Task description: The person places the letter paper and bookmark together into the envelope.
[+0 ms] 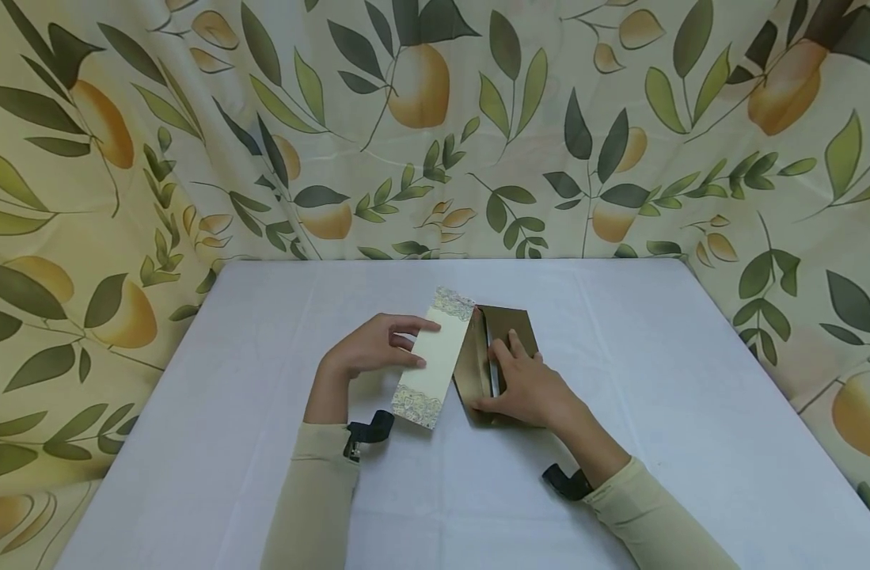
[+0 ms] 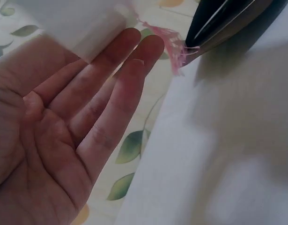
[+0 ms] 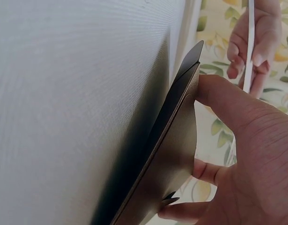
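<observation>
A cream card (image 1: pixel 438 348) with lace-patterned bands at both ends, like a bookmark, stands slanted near the middle of the table. My left hand (image 1: pixel 370 346) pinches it by its left edge, thumb and fingers apart along its length. A frayed pink tassel (image 2: pixel 174 44) shows beyond those fingertips in the left wrist view. To the right lies a bronze-brown envelope (image 1: pixel 509 318), its flap (image 1: pixel 469 364) folded out toward the card. My right hand (image 1: pixel 534 388) grips the envelope at its opening, thumb near the lower end and fingers higher up. The right wrist view shows the envelope (image 3: pixel 174 140) tilted, with the thumb at its edge.
A white cloth (image 1: pixel 264 475) covers the table. Behind it and along the sides hangs a curtain (image 1: pixel 435 198) printed with fruit and leaves. Black straps (image 1: pixel 370 428) sit on both wrists, close to the tabletop.
</observation>
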Action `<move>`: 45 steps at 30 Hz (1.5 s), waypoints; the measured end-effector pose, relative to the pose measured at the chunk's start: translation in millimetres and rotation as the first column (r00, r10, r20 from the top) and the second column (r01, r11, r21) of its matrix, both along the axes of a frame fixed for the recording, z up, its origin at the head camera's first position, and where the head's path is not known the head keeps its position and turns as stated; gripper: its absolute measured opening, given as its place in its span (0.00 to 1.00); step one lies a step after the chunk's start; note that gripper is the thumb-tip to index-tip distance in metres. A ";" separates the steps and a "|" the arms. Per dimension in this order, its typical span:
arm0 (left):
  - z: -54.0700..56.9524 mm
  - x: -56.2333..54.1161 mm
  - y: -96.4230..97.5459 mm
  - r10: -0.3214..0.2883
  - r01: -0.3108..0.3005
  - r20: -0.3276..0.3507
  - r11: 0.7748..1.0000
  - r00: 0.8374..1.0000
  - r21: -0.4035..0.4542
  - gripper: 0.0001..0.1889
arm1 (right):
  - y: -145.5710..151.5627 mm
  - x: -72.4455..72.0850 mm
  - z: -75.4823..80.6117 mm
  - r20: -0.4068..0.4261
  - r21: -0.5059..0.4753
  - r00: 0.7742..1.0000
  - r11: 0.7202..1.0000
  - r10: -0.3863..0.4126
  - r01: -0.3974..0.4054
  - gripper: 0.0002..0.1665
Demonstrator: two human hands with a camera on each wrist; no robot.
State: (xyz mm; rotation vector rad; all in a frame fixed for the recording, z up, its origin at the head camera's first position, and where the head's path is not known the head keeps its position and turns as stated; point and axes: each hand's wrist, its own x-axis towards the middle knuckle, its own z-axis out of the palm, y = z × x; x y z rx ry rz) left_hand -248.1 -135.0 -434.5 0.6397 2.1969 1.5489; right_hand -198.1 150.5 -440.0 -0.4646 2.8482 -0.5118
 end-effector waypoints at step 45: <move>-15.5 -1.5 40.8 0.156 -0.145 0.086 0.981 0.984 -0.128 0.29 | -1.1 -3.0 -0.8 0.026 0.036 1.000 0.999 -0.001 0.000 0.39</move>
